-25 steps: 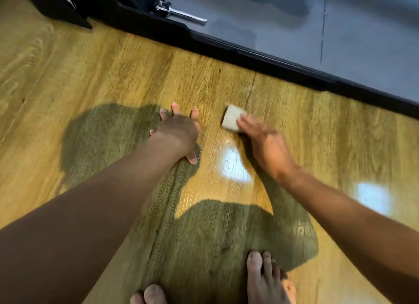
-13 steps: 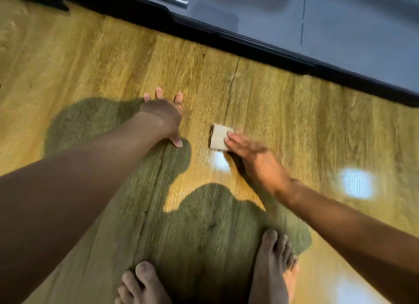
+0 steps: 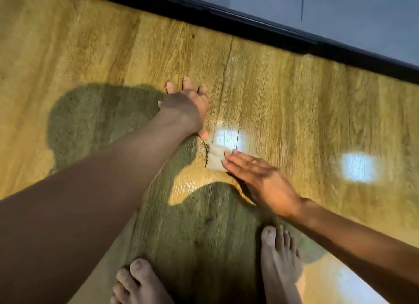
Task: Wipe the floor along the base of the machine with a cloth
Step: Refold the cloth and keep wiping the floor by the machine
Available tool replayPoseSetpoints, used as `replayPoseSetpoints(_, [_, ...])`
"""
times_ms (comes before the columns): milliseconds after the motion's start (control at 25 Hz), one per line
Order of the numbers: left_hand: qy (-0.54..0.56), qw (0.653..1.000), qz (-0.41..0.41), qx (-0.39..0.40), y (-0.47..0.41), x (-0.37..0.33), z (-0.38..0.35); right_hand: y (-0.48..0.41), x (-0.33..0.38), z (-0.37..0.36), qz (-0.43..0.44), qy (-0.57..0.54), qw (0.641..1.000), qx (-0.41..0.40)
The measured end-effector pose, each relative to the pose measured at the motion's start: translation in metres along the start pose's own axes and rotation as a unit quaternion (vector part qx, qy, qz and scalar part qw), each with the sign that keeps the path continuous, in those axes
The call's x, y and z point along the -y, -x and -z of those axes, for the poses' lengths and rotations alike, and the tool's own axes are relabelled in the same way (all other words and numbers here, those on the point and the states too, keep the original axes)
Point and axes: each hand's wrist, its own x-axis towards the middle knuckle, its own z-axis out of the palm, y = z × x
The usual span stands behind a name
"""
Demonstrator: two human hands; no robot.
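A small pale folded cloth (image 3: pixel 215 159) lies on the glossy wooden floor (image 3: pixel 294 99), well in front of the machine's black base strip (image 3: pixel 249 20). The flat fingers of my right hand (image 3: pixel 260 181) press down on the cloth's right part. At the cloth's left edge sits a thin line of brownish debris (image 3: pixel 206 149). My left hand (image 3: pixel 186 106) rests palm down on the floor just beyond the cloth, fingers spread and holding nothing. Its thumb nearly reaches the cloth.
The grey machine panel (image 3: pixel 340 13) runs diagonally across the top right above the black strip. My bare feet (image 3: pixel 140 283) (image 3: pixel 278 258) stand near the bottom edge. Bright light reflections and my shadow mark the floor.
My right hand has drawn the cloth back toward my feet, away from the machine base. The left hand stays planted on the floor.
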Motion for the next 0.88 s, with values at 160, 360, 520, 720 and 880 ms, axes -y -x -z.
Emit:
replayPoseSetpoints(160, [0.023, 1.0, 0.004, 0.014, 0.004, 0.005, 0.001, 0.027, 0.004, 0.009, 0.163, 0.015, 0.981, 0.108])
replayPoseSetpoints(360, [0.023, 1.0, -0.004, 0.015, 0.009, 0.008, 0.003, -0.072, -0.055, 0.056, -0.04, 0.09, 0.995, 0.003])
replayPoseSetpoints(520, [0.028, 0.999, 0.008, 0.028, 0.01, 0.007, 0.003, -0.058, -0.036, 0.025, -0.084, 0.114, 0.987, -0.072])
replayPoseSetpoints(720, [0.047, 0.997, 0.037, 0.043, 0.007, -0.003, 0.008, -0.053, -0.056, 0.048, 0.145, 0.144, 0.979, 0.011])
replayPoseSetpoints(880, [0.002, 0.999, 0.022, 0.048, 0.007, -0.005, 0.009, -0.132, -0.11, 0.089, -0.091, 0.136, 0.982, -0.095])
